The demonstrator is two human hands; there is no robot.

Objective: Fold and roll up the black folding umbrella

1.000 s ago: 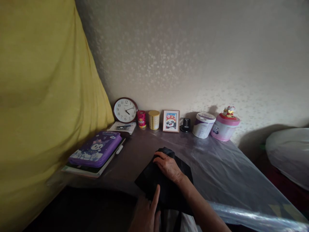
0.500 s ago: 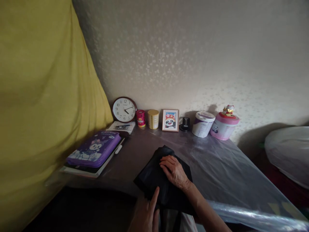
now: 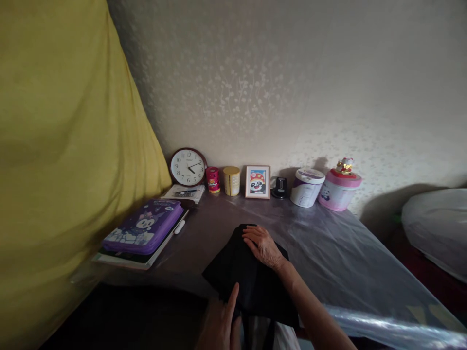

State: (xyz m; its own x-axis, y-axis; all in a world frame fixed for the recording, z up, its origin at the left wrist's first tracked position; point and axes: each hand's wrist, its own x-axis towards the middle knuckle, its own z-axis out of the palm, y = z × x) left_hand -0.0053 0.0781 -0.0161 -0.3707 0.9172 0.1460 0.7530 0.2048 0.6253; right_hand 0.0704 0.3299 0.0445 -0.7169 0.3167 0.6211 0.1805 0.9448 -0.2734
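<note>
We're resting right hand [image 3: 263,247] atop black fabric [image 3: 251,289], far end; left hand [image 3: 222,324] at near edge; can't tell if either grip's pinching.

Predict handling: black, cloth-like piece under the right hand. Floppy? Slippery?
The black, cloth-like piece likely flops, looking like thin fabric; angular corners hint at slight stiffness. It may slide: the glossy grey plastic cover looks slick.

the right hand [image 3: 264,247] lies palm down, slightly curved; the left hand [image 3: 220,324] points forward.
</note>
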